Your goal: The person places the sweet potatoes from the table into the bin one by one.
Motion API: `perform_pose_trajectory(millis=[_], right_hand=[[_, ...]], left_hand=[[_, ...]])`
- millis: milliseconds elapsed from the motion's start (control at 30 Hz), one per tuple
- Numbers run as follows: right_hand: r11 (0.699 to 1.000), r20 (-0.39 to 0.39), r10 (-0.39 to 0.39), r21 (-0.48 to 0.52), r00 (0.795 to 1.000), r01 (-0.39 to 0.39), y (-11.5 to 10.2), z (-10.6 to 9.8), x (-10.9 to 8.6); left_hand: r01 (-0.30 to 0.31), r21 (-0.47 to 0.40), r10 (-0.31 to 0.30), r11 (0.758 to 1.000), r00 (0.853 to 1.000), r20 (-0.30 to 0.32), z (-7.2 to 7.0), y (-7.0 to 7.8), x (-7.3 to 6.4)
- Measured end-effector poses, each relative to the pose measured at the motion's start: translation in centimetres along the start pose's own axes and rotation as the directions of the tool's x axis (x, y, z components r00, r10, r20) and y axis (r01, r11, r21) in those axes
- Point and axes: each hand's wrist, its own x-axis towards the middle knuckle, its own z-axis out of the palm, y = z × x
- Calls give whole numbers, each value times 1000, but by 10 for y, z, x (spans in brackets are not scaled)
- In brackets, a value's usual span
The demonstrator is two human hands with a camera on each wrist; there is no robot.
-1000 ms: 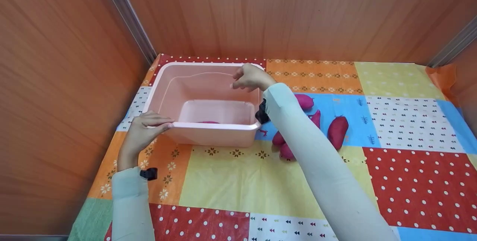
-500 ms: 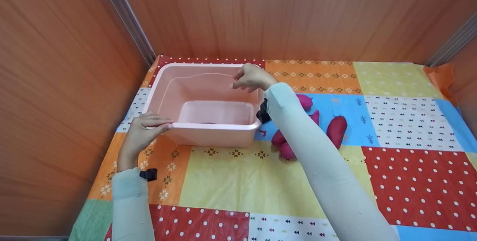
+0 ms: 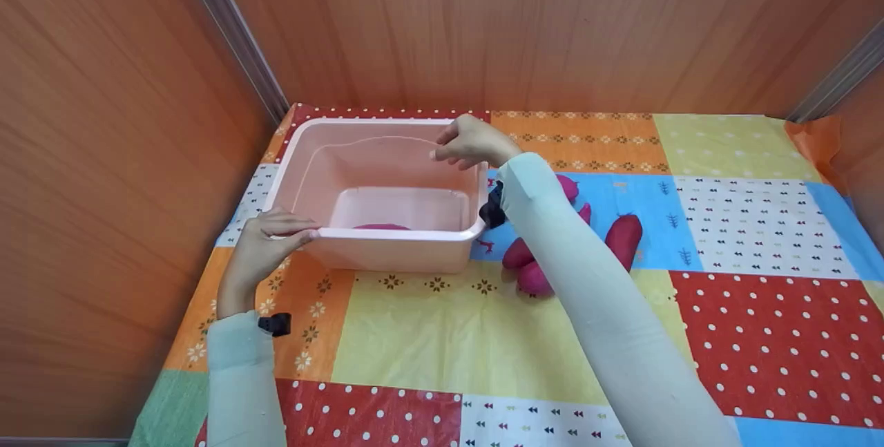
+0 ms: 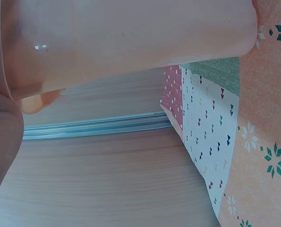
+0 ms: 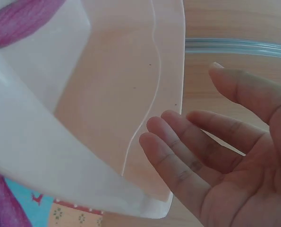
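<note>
A pale pink plastic tub (image 3: 394, 252) stands at the table's back left. My left hand (image 3: 257, 253) pinches its near left rim between thumb and fingers; in the left wrist view that hand (image 4: 1, 142) shows only at the edge, beside the tub wall (image 4: 131, 38). Over the tub's far right corner hovers my right hand (image 3: 473, 143), fingers relaxed and holding nothing. The right wrist view shows its palm and spread fingers (image 5: 192, 184). Inside the tub lies a purple-red sweet potato (image 5: 24, 21), mostly hidden behind the front wall in the head view.
Several sweet potatoes lie right of the tub, one dark red (image 3: 624, 241) apart from the others (image 3: 534, 280); my right sleeve (image 3: 594, 281) partly covers them. A patchwork tablecloth (image 3: 414, 336) covers the table. Wood-grain panels (image 3: 442, 32) enclose the back and sides.
My right hand has shifted slightly right. The sweet potato in the tub, barely visible half a second ago, shows more above the front rim. My left hand stays at the rim.
</note>
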Motion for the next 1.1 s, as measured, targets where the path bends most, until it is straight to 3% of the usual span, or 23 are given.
perform_pose_trajectory(millis=[767, 967, 1100], right_hand=[[998, -105, 8, 70, 994, 0, 24, -29, -4], [999, -133, 7, 52, 991, 0, 34, -36, -5], [999, -141, 1, 46, 990, 6, 43, -41, -5]], left_hand=[[2, 16, -3, 1000, 1000, 10, -11, -7, -2], [-42, 18, 42, 999, 999, -9, -10, -9, -2], [-39, 17, 39, 999, 999, -15, -8, -2, -3]])
